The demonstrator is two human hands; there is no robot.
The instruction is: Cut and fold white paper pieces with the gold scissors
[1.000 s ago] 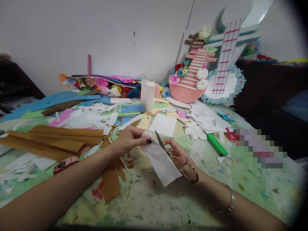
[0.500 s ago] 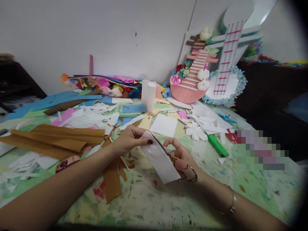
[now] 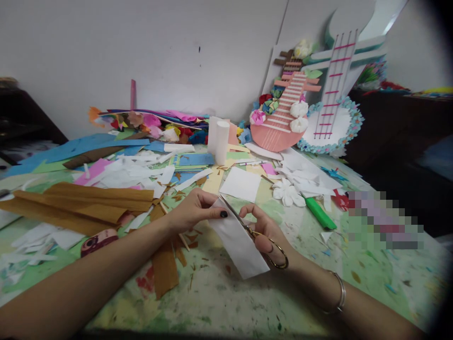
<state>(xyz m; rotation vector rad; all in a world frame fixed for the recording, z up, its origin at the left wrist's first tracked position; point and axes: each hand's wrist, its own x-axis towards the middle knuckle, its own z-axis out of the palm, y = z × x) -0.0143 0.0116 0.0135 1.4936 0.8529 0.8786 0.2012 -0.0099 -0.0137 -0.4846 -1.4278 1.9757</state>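
Observation:
My left hand point(image 3: 198, 208) pinches the upper end of a white paper strip point(image 3: 240, 250) between thumb and fingers. The strip hangs down toward me at a slant, above the table. Gold-handled scissors point(image 3: 279, 257) are in my right hand point(image 3: 267, 233), thumb and fingers at the handles. Their blades point up and left along the right edge of the strip, near my left thumb. Whether the blades are cutting into the paper I cannot tell. Just beyond my hands a white paper square point(image 3: 242, 184) lies flat.
Brown crepe paper point(image 3: 81, 203) and a tape roll point(image 3: 99, 242) lie left; white scraps point(image 3: 127, 170) are behind. A white paper roll point(image 3: 222, 141) stands upright at the back. Right are a white paper flower point(image 3: 288, 192), a green roll point(image 3: 320, 213) and paper instruments point(image 3: 283, 118).
My left hand and the strip's upper end have shifted slightly down; the strip's lower end swung a little right and down. The scissors have moved only slightly.

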